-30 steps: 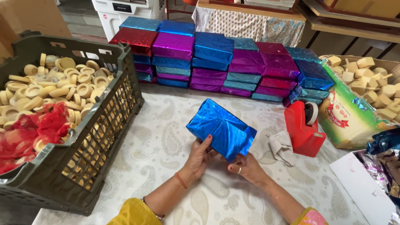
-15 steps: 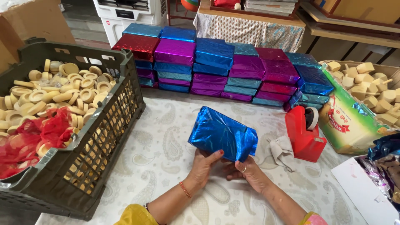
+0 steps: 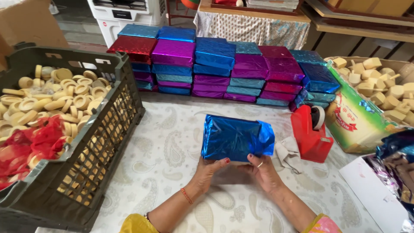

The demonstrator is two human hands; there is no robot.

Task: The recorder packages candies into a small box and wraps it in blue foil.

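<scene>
I have a blue foil-wrapped packet (image 3: 236, 138) in both hands, lifted just above the paisley table cover (image 3: 172, 146). My left hand (image 3: 207, 170) grasps its lower edge from below, thumb up against the near face, and my right hand (image 3: 261, 169) grasps the lower right part the same way, fingers curled under the loose foil there. Both grips are closed on the packet; neither hand is free.

The packet's long axis runs across me, left to right, roughly level, with its broad face tipped up toward me. The left end is folded flat and neat; the right end, above my right hand, flares out in crumpled, unsealed foil pointing away to the right.

Just to the right of my right hand lies a pale cloth (image 3: 286, 153), and beyond that, still near, stands a red tape dispenser (image 3: 311, 136) with its roll at the top. Farther right is a printed carton (image 3: 358, 123) of cream-coloured blocks. Straight ahead of my grip, well apart from it, is a stacked row of wrapped packets (image 3: 224, 69) in red, purple, blue and teal foil. Off to my left sits a dark plastic crate (image 3: 99, 138) filled with cream-coloured rings and some red netting (image 3: 34, 142).
</scene>
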